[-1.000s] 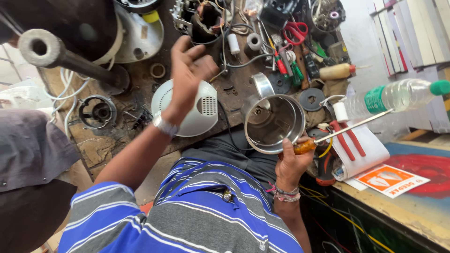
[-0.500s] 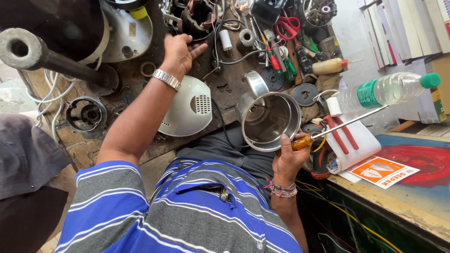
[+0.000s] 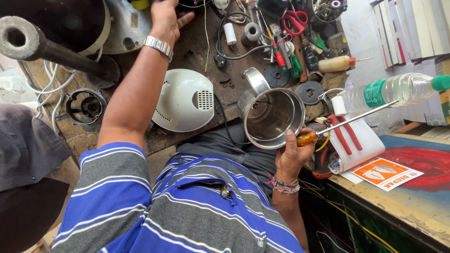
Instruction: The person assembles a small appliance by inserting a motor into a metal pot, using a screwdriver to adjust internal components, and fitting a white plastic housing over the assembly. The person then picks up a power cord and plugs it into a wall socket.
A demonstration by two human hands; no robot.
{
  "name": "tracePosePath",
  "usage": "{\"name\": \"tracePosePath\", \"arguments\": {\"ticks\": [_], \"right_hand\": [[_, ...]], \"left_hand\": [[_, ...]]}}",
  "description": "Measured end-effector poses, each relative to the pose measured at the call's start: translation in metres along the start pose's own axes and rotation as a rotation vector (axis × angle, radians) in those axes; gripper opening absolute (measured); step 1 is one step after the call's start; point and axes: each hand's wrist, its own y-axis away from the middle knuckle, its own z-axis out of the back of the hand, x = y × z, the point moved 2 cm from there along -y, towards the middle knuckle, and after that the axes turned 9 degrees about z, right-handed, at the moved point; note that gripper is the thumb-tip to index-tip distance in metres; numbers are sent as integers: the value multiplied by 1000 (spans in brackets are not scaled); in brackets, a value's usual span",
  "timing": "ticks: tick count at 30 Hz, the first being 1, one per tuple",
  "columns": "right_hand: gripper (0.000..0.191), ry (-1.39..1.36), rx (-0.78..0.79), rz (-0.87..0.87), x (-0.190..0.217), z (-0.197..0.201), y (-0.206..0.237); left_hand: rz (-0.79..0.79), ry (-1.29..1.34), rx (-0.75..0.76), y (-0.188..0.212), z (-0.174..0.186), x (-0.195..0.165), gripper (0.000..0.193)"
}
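My left hand (image 3: 166, 18), with a metal watch on its wrist, is stretched far across the cluttered workbench (image 3: 197, 51) to the top edge of the view. Its fingertips are cut off there, so I cannot see whether they hold anything. My right hand (image 3: 290, 157) grips the orange handle of a long screwdriver (image 3: 349, 121), whose shaft points right towards a plastic bottle. The thumb of that hand rests against the rim of an open steel jar (image 3: 269, 117), which lies in front of my lap.
A white vented plastic cover (image 3: 183, 100) lies between my arms. Red pliers (image 3: 341, 133) rest on white paper, beside a clear water bottle (image 3: 398, 89). Red scissors (image 3: 294, 19), small screwdrivers, a glue bottle (image 3: 340, 63), a metal pipe (image 3: 42, 44) and a black motor part (image 3: 85, 106) crowd the bench.
My left hand has gone from above the white cover to the far end of the bench. My right hand has kept the screwdriver by the steel jar.
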Motion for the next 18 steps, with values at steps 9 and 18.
{"name": "tracePosePath", "arguments": {"ticks": [9,18], "right_hand": [[34,-18,-10,21,1,4,1],[33,-10,12,32,-2,5,-1]], "left_hand": [[-804,-806,-211,50,10,28,17],[-732,-1661,517,77,-31,72,58]]}}
